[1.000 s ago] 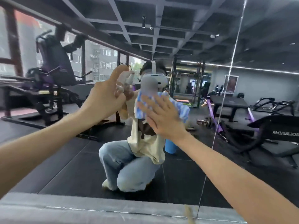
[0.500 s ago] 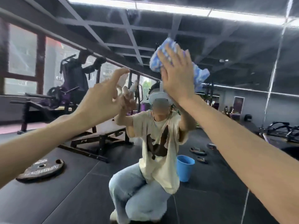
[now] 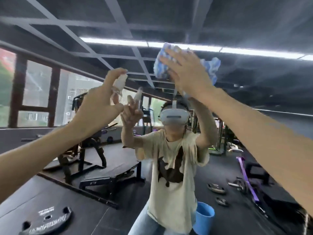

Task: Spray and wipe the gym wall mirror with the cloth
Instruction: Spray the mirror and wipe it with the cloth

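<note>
Left hand (image 3: 96, 106) pinches spray bottle (image 3: 119, 85) aimed at mirror (image 3: 254, 39); right hand (image 3: 188, 73), fingers flat, presses cloth (image 3: 160, 65) high for wiping.

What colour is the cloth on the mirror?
The cloth is blue and white, patterned; the head view shows it best.

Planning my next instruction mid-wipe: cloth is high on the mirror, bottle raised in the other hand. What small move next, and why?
Probably sweep the right hand rightward, keeping the cloth pressed flat on the mirror. Faint streaks show on the glass on that side, and the left hand holds the spray bottle off to the left, clear of that path.
</note>
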The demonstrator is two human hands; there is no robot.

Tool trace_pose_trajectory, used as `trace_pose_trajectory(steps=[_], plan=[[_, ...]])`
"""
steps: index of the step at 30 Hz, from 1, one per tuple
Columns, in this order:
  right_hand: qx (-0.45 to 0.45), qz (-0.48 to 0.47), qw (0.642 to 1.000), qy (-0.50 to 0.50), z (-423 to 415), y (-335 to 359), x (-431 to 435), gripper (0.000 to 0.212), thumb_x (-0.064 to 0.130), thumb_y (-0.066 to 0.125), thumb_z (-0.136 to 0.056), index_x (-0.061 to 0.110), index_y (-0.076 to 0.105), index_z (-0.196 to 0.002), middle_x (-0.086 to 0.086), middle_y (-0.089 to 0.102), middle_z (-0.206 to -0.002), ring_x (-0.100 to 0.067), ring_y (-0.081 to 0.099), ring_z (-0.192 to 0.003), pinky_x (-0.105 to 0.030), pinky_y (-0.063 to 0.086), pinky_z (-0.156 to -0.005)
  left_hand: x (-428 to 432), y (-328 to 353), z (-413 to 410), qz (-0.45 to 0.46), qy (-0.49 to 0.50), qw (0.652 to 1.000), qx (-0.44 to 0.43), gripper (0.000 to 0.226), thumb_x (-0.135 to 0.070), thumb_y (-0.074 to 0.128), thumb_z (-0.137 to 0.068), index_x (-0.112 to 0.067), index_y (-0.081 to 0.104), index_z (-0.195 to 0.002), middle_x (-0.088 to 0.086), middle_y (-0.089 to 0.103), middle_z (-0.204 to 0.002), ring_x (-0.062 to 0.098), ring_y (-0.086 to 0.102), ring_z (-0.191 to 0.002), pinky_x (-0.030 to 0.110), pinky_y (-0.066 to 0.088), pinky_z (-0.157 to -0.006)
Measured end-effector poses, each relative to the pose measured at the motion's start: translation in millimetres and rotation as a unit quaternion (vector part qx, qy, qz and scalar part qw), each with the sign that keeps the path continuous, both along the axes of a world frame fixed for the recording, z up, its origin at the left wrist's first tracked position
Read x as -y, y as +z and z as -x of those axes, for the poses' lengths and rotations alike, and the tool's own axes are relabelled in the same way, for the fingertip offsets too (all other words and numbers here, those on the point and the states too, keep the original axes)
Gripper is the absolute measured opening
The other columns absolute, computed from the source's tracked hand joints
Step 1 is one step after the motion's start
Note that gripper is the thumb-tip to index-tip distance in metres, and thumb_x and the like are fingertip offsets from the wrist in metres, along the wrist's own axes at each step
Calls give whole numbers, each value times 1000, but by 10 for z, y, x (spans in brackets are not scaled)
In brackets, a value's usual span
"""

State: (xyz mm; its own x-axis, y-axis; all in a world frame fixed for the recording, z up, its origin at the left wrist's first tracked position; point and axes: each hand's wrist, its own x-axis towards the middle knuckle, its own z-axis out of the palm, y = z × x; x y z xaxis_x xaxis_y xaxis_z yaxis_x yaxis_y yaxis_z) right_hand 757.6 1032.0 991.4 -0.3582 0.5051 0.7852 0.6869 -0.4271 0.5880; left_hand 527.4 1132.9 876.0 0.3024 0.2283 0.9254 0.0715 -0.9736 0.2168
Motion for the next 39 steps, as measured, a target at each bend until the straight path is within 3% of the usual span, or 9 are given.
trace_pose_trajectory(steps=[7, 12, 17, 20, 24, 26, 32, 36, 39], plan=[[-72, -71, 994, -30, -85, 2026, 304, 49, 29, 29, -104, 22, 32, -151, -6, 26, -159, -27, 21, -147, -41, 6, -119, 237, 1686, 70, -21, -2, 999, -24, 78, 4, 55, -75, -29, 33, -142, -3, 55, -73, 19, 51, -42, 15, 42, -39], [66, 73, 995, 24, -322, 755, 503, 47, 20, 36, -99, 20, 43, -146, -6, 36, -154, -28, 25, -146, -48, 14, -120, 433, 2138, -37, 31, -18, 999, -16, 70, -7, 51, -80, -35, 32, -141, 1, 58, -75, 13, 53, -46, 16, 43, -46], [203, 346, 916, 13, -735, 267, 1116, 53, 3, 17, -101, 17, 39, -146, -5, 37, -154, -25, 26, -146, -43, 9, -122, 673, 2172, -127, 87, 3, 994, -58, 69, -6, 51, -82, -33, 30, -142, 8, 62, -75, 5, 53, -46, 28, 53, -61], [155, 151, 976, -18, -905, 1483, 1161, 61, 8, 54, -95, 23, 29, -149, -2, 26, -158, -27, 27, -144, -48, 18, -118, 858, 2228, -192, 55, 9, 995, -88, 70, -4, 52, -82, -32, 30, -142, 7, 61, -78, 10, 54, -46, 25, 52, -53], [-81, -81, 992, -47, -630, 2285, 1067, 53, 17, 33, -103, 23, 20, -154, -7, 19, -161, -30, 17, -147, -43, 5, -120, 1111, 2329, -294, 31, 18, 996, -77, 71, 1, 53, -82, -27, 30, -144, 7, 60, -78, 8, 49, -48, 15, 37, -42], [-65, -121, 990, -42, -472, 1957, 801, 64, 1, 37, -94, 21, 23, -153, -10, 25, -159, -31, 18, -146, -47, 12, -120, 1170, 2332, -305, 11, 29, 997, -73, 72, 1, 52, -81, -27, 31, -143, 10, 61, -76, 3, 44, -46, 17, 35, -47], [232, 276, 933, 20, -563, 1564, 601, 52, 12, 36, -90, 20, 51, -140, -5, 46, -148, -30, 41, -138, -45, 22, -117, 1051, 2497, -326, -19, 59, 996, -62, 72, -3, 54, -80, -32, 34, -142, -7, 53, -63, 3, 44, -49, 19, 33, -52], [24, -51, 998, -2, -688, 3052, 835, 53, 11, 41, -93, 17, 41, -146, -11, 39, -152, -33, 34, -141, -48, 20, -116, 815, 2787, -291, -29, 63, 997, -36, 70, -1, 55, -81, -30, 35, -142, -3, 50, -58, 8, 44, -41, 18, 28, -45], [-110, -222, 969, -19, -539, 3486, 688, 51, 12, 37, -98, 22, 35, -149, -4, 34, -155, -23, 27, -144, -39, 13, -119, 603, 2944, -269, -51, 63, 996, -33, 70, 0, 56, -79, -27, 37, -141, -9, 47, -53, 8, 45, -37, 20, 29, -44]])
